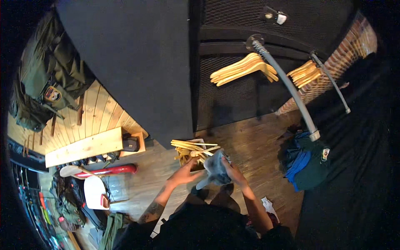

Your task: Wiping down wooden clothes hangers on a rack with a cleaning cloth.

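In front of my body, my right hand grips a crumpled grey-blue cloth garment, its fingers closed at the upper right side. My left hand is left of the cloth with thumb and fingers apart, close to the near edge of a box of wooden hangers. Whether its fingertips touch a hanger cannot be made out. Several light wooden hangers stick out over the box's rim, and the cloth hides part of its right side.
Wooden hangers hang on a grey metal rail; a second rail holds more. Dark and blue clothes lie at the right. A wooden bench, a red-and-white chair and green jackets are left.
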Tool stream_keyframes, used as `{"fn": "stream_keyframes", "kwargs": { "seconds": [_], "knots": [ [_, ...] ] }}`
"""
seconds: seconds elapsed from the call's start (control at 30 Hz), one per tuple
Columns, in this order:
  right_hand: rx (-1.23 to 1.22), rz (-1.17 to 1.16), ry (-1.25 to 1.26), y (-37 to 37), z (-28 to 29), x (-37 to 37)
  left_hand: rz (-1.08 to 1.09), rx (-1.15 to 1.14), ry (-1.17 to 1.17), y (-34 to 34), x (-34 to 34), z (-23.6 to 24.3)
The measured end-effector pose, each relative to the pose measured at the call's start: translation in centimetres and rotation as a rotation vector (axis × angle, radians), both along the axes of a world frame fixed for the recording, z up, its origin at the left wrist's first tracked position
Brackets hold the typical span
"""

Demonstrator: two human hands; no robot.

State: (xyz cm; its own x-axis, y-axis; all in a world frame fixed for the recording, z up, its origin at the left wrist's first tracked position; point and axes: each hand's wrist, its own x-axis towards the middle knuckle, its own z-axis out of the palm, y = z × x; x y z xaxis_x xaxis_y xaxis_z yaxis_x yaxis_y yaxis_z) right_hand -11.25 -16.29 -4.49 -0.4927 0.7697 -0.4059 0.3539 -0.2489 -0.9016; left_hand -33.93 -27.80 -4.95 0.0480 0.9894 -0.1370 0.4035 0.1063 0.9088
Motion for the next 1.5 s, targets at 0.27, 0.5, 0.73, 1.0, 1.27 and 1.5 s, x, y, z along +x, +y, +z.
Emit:
{"fn": "stream_keyframes", "kwargs": {
  "seconds": [0.27,0.5,0.73,1.0,1.27,1.5],
  "knots": [
    [-0.003,-0.060,0.085,2.5,3.9,4.7,-0.131,0.069,-0.171,8.3,8.1,3.1],
    [0.277,0.215,0.415,10.1,0.9,13.3,0.191,-0.006,-0.253,13.8,15.2,3.6],
    [0.038,0.351,0.199,17.2,-3.0,20.5,0.298,0.101,-0.127,20.2,21.1,6.8],
    [-0.603,0.096,0.804,22.2,-0.9,28.7,0.167,0.093,0.041,25.2,23.2,7.8],
    [-0.814,-0.028,0.728,23.2,1.8,31.1,0.077,0.148,-0.084,27.0,26.1,5.4],
    [-0.754,-0.116,0.635,21.5,1.1,29.9,0.083,0.093,-0.079,27.0,25.5,5.9]
  ]
}}
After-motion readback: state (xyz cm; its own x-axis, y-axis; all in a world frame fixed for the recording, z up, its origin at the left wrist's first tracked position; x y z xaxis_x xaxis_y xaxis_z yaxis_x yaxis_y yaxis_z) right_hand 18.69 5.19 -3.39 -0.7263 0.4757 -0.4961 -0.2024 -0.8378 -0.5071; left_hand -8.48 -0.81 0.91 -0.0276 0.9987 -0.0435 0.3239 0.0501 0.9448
